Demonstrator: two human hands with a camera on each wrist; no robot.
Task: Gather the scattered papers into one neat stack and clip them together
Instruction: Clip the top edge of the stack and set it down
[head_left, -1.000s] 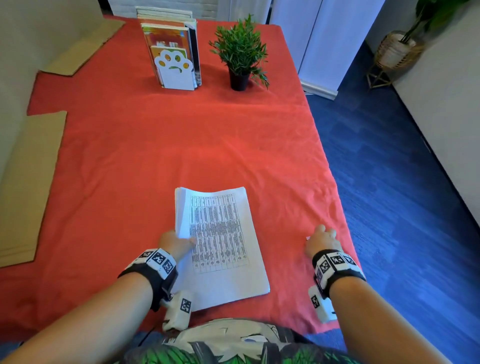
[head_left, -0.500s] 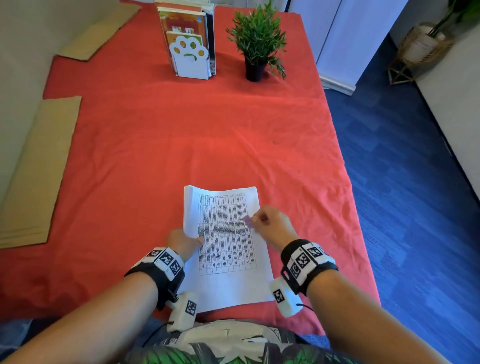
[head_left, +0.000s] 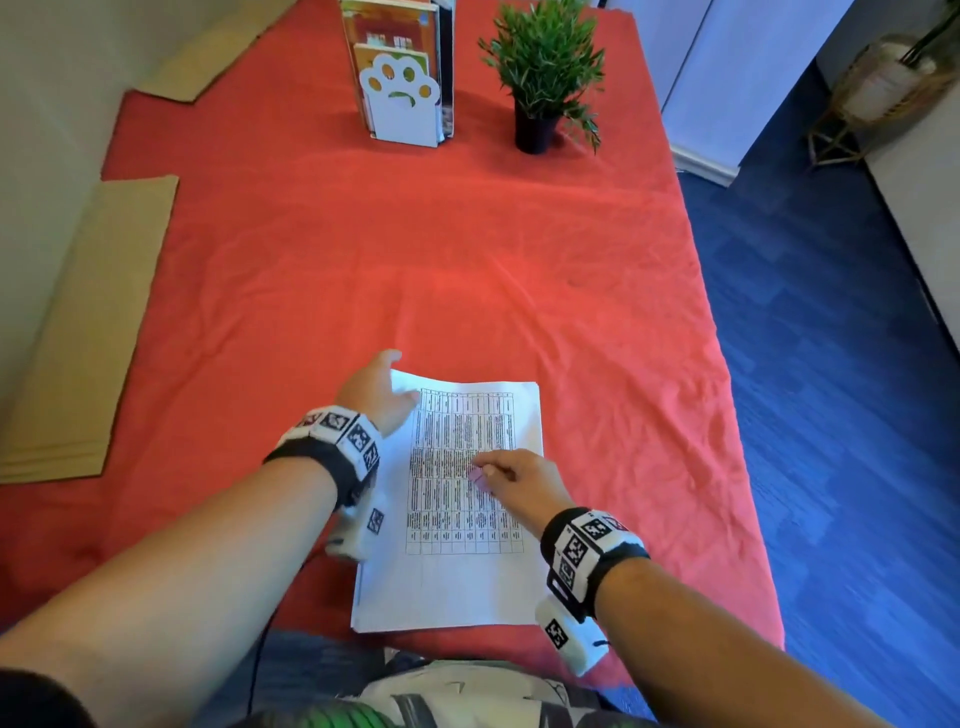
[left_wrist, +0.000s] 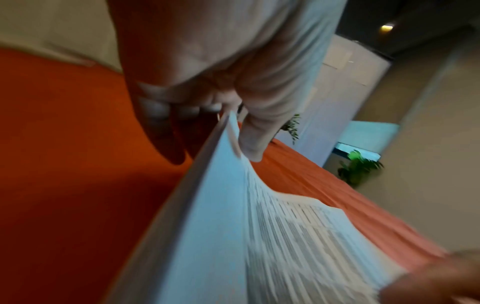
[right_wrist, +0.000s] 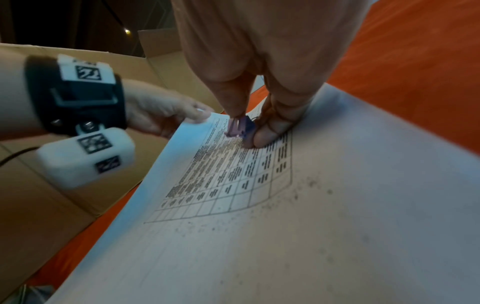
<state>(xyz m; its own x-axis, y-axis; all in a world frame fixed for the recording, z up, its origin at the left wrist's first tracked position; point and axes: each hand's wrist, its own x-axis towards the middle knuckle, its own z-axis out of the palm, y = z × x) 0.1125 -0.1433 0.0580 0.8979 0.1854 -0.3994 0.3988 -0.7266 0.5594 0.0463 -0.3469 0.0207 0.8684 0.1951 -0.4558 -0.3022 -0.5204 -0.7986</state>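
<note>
The right hand (head_left: 519, 480) pinches one small purple binder clip (right_wrist: 238, 128) between thumb and forefinger, its curled fingers resting on the printed table of the top sheet, about mid-page. The left hand (head_left: 375, 391) grips the far left corner of the paper stack (head_left: 457, 577), thumb on top and fingers underneath, so that corner stands lifted off the cloth while the rest lies flat; the left wrist view shows the sheets' edges fanned slightly at that corner. There is one stack, squared up, lying near the near edge of the table, roughly centred between the two forearms, and how many sheets it holds cannot be counted. Each wrist carries one black band with white marker blocks (head_left: 337, 436). The stack rests on one red tablecloth (head_left: 363, 270) that covers the table. Toward the far edge stand one white paw-shaped bookend (head_left: 402, 101) with several books (head_left: 395, 31) upright behind it, and just to its right one small green potted plant (head_left: 545, 67) in a dark pot. Along the left edge of the table lie flat pieces of cardboard (head_left: 88, 332), two visible. Off the right edge, blue floor (head_left: 831, 389) shows, with one wicker planter (head_left: 883, 88) on a stand in the far corner.
</note>
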